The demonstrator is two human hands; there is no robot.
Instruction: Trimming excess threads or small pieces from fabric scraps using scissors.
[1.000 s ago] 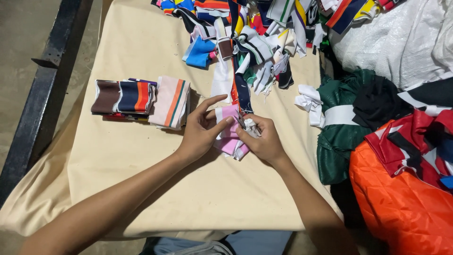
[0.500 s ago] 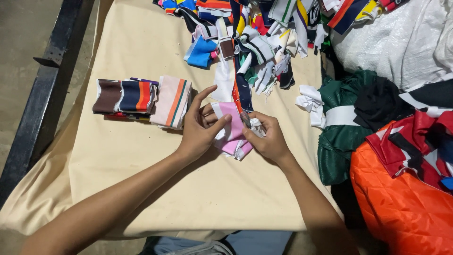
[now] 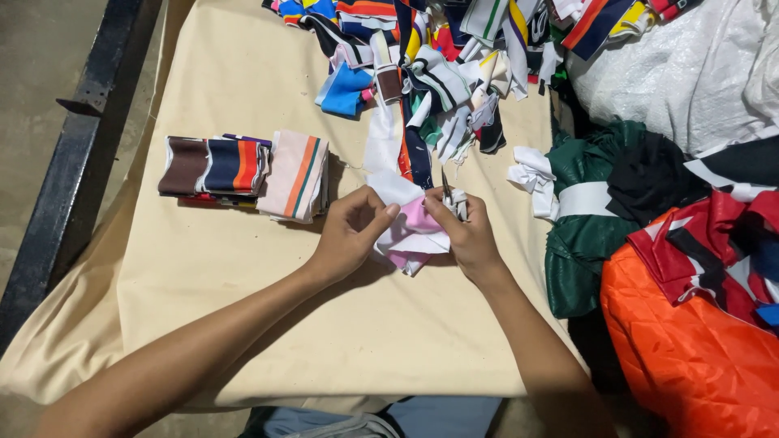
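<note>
The left hand (image 3: pixel 350 231) pinches the near edge of a pink and white cloth strip (image 3: pixel 412 229) between thumb and curled fingers; half a second ago those fingers were spread with the index lifted, and now they are drawn in tight on the fabric; the right hand (image 3: pixel 469 235) is closed around a small pair of snips (image 3: pixel 449 193) whose tips point up and away from the body, with the same strip caught under its fingers; it has barely shifted over the last second. The strip lies on the cream table cover (image 3: pixel 243 268), just in front of the person and between both hands, its long white and navy tail running up toward the heap of coloured strips (image 3: pixel 430 65) at the far edge; whether the blades are parted or shut is too small to tell. The tightening of the left hand suggests the piece is now being held taut and steady for trimming, rather than being turned or sorted. To the left of the hands sits a neat stack of folded striped pieces (image 3: pixel 243 170), apart from them; to the right, off the cover, lie a green garment (image 3: pixel 600 243) and an orange quilted bag (image 3: pixel 690 349).
</note>
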